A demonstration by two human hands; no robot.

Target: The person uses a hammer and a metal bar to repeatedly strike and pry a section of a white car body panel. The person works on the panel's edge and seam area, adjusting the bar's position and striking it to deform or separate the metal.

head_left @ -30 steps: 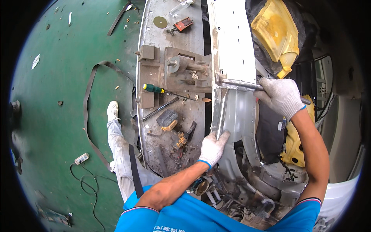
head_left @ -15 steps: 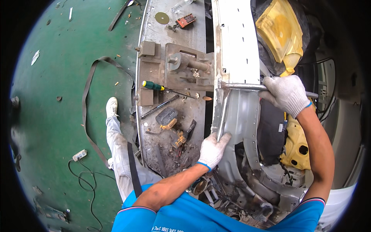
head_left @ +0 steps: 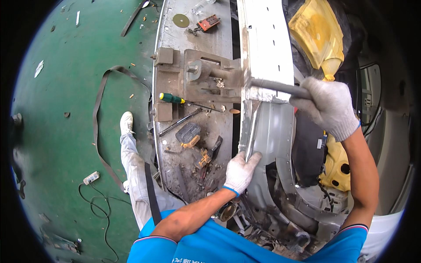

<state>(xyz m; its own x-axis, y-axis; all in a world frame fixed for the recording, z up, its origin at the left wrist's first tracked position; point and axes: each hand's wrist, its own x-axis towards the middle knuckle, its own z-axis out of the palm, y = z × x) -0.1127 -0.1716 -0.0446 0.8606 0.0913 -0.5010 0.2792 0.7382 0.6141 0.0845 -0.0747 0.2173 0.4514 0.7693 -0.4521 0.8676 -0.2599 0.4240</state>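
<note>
My right hand (head_left: 329,105), in a white knit glove, is closed around the handle of a metal-handled hammer (head_left: 278,86). Its blurred head lies over the edge of the white panel (head_left: 266,48). My left hand (head_left: 241,173), gloved alike, grips the lower part of a shiny metal bar (head_left: 252,131) lying lengthwise along the edge of the silver car body panel (head_left: 274,127). The bar's upper end is just below the hammer head, with a gap between them. What its far tip touches I cannot make out.
Left of the panel, a metal bench (head_left: 169,37) carries a clamp (head_left: 210,72), a green-yellow screwdriver (head_left: 173,97), a battery pack (head_left: 188,133) and a cutting disc (head_left: 180,20). Yellow padding (head_left: 318,33) sits at right. A strap (head_left: 97,118) and cable (head_left: 105,210) lie on the green floor.
My right hand has raised the hammer, whose head has come up off the upper end of the bar. The left hand and bar have hardly moved.
</note>
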